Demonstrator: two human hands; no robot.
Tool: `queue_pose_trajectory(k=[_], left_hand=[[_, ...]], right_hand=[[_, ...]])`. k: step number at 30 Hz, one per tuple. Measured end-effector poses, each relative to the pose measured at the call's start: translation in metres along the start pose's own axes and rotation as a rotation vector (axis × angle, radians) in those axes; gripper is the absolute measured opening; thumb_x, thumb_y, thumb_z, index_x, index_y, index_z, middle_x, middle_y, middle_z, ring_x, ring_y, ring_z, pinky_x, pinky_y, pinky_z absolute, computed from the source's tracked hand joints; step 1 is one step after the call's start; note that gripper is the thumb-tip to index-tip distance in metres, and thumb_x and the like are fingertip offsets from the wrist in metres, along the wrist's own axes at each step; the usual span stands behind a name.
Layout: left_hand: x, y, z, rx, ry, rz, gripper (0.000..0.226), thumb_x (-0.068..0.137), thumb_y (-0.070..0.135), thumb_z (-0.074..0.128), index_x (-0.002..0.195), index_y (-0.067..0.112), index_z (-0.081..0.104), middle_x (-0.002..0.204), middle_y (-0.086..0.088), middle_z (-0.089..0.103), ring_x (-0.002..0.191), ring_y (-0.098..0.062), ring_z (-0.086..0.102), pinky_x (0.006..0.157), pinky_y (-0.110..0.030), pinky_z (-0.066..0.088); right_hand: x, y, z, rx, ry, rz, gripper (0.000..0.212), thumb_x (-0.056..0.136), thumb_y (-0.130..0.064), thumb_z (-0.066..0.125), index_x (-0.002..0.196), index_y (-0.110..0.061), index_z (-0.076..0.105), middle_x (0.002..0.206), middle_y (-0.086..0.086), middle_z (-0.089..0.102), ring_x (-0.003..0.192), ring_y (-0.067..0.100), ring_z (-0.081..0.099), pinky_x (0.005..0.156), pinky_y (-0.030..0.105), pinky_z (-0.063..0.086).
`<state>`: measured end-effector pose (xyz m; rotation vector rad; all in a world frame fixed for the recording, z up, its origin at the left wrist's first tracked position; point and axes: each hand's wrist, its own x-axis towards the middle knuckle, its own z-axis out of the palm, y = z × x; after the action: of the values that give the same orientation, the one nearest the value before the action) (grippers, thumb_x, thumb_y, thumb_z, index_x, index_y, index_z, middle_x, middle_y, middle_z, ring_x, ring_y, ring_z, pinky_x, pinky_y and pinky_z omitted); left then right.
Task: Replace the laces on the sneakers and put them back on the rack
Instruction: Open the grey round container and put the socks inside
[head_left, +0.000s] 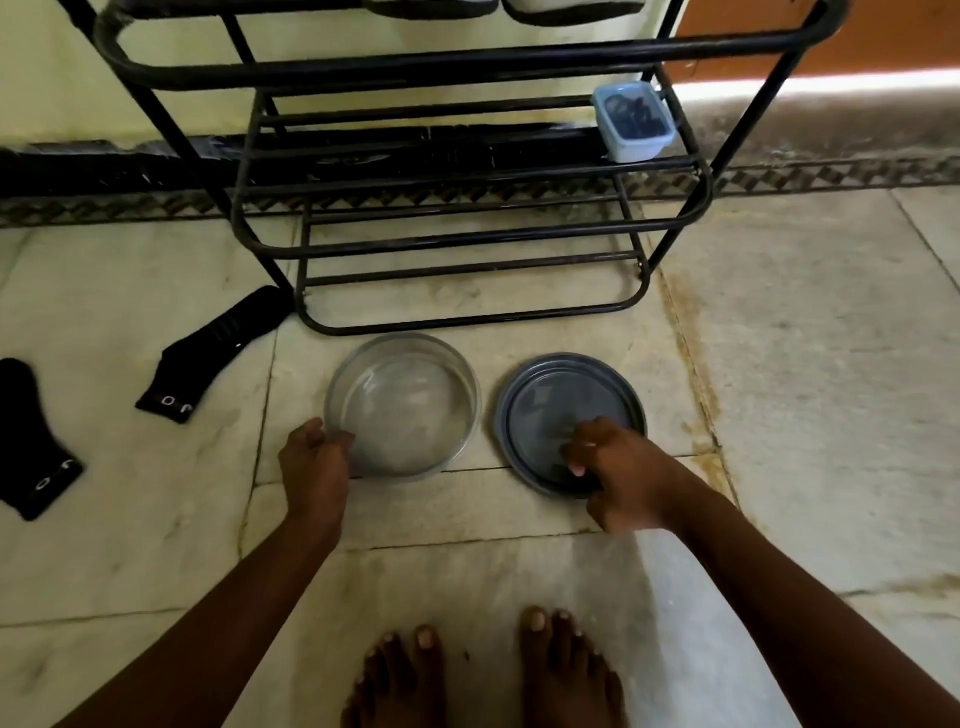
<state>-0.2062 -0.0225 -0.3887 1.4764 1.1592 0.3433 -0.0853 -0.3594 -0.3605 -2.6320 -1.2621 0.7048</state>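
Note:
A black metal shoe rack (467, 171) stands against the wall ahead of me. The soles of two sneakers (498, 8) show on its top shelf, cut off by the frame edge. On the floor before the rack sit a round clear glass bowl (410, 374) and, to its right, a round grey lid (545, 384). My left hand (314, 467) grips the bowl's near left rim. My right hand (618, 473) lies over the near part of the lid with its fingers curled, slightly blurred; whether it holds anything is unclear. No laces are visible in my hands.
A small pale-blue plastic box (634, 122) with dark contents sits on the rack's middle shelf at the right. Two black socks (218, 348) (31, 441) lie on the marble floor at the left. My bare feet (483, 675) stand at the bottom centre.

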Motion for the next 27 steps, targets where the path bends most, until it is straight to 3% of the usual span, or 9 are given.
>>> queue_pose_trajectory(k=[3,6,9,12,16,20,23,25,27], left_hand=[[-0.004,0.004,-0.007,0.012,0.077,-0.002,0.052,0.091,0.011,0.067,0.141,0.010,0.053,0.127,-0.003,0.054,0.112,-0.019,0.051,0.095,-0.034,0.043],[-0.007,0.009,-0.017,0.000,0.101,0.012,0.047,0.093,0.013,0.065,0.139,0.013,0.055,0.128,-0.002,0.055,0.113,-0.019,0.051,0.097,-0.035,0.043],[-0.003,0.014,-0.037,-0.039,0.100,0.032,0.040,0.094,0.010,0.066,0.134,0.013,0.059,0.121,-0.001,0.060,0.111,-0.018,0.055,0.095,-0.030,0.041],[0.003,0.020,-0.055,-0.044,0.113,0.091,0.033,0.094,0.006,0.066,0.126,0.009,0.062,0.116,-0.004,0.063,0.110,-0.021,0.059,0.094,-0.029,0.043],[0.030,0.016,-0.079,-0.026,0.137,0.113,0.028,0.091,0.003,0.068,0.117,0.014,0.066,0.120,-0.010,0.066,0.111,-0.026,0.062,0.094,-0.031,0.047],[0.057,0.011,-0.107,0.178,0.133,0.251,0.033,0.089,0.000,0.069,0.119,0.014,0.068,0.124,-0.009,0.060,0.110,-0.025,0.060,0.089,-0.025,0.048],[0.085,0.007,-0.130,0.427,0.083,0.427,0.044,0.080,-0.006,0.072,0.119,0.014,0.068,0.119,-0.007,0.056,0.113,-0.034,0.057,0.101,-0.047,0.049],[0.111,0.003,-0.145,0.683,0.045,0.548,0.054,0.073,-0.008,0.071,0.122,0.014,0.067,0.124,-0.011,0.056,0.112,-0.039,0.056,0.093,-0.055,0.052],[0.133,0.002,-0.154,0.952,0.036,0.555,0.061,0.070,-0.009,0.067,0.126,0.016,0.066,0.132,-0.013,0.055,0.110,-0.040,0.053,0.082,-0.051,0.053]], right_hand=[[0.011,-0.012,-0.015,0.076,0.043,-0.028,0.038,0.072,-0.034,0.065,0.109,-0.027,0.066,0.113,-0.008,0.054,0.101,0.014,0.053,0.080,0.027,0.050],[0.036,-0.032,-0.029,0.121,0.074,-0.087,0.028,0.084,-0.039,0.056,0.109,-0.030,0.065,0.116,-0.007,0.058,0.101,0.016,0.058,0.084,0.036,0.055],[0.071,-0.071,-0.042,0.112,0.141,-0.164,0.016,0.087,-0.031,0.057,0.102,-0.026,0.059,0.104,-0.005,0.054,0.087,0.021,0.060,0.071,0.041,0.054],[0.109,-0.114,-0.053,0.066,0.145,-0.239,0.027,0.089,-0.029,0.059,0.113,-0.019,0.063,0.112,0.002,0.056,0.089,0.028,0.063,0.073,0.040,0.054],[0.156,-0.165,-0.057,0.011,0.072,-0.336,0.038,0.090,-0.040,0.047,0.124,-0.027,0.059,0.126,-0.003,0.054,0.105,0.021,0.058,0.084,0.034,0.048],[0.196,-0.206,-0.053,-0.060,0.013,-0.439,0.008,0.092,-0.026,0.055,0.097,-0.023,0.058,0.100,-0.003,0.052,0.084,0.020,0.056,0.068,0.035,0.046],[0.220,-0.225,-0.051,-0.127,-0.049,-0.504,0.016,0.091,-0.025,0.061,0.105,-0.017,0.060,0.103,0.002,0.055,0.089,0.022,0.057,0.074,0.041,0.052],[0.236,-0.233,-0.048,-0.166,-0.063,-0.535,0.023,0.090,-0.027,0.062,0.110,-0.015,0.061,0.106,0.005,0.056,0.093,0.025,0.058,0.076,0.041,0.052],[0.254,-0.240,-0.044,-0.163,-0.068,-0.544,0.027,0.089,-0.027,0.063,0.112,-0.013,0.061,0.110,0.007,0.056,0.098,0.027,0.057,0.077,0.040,0.052]])
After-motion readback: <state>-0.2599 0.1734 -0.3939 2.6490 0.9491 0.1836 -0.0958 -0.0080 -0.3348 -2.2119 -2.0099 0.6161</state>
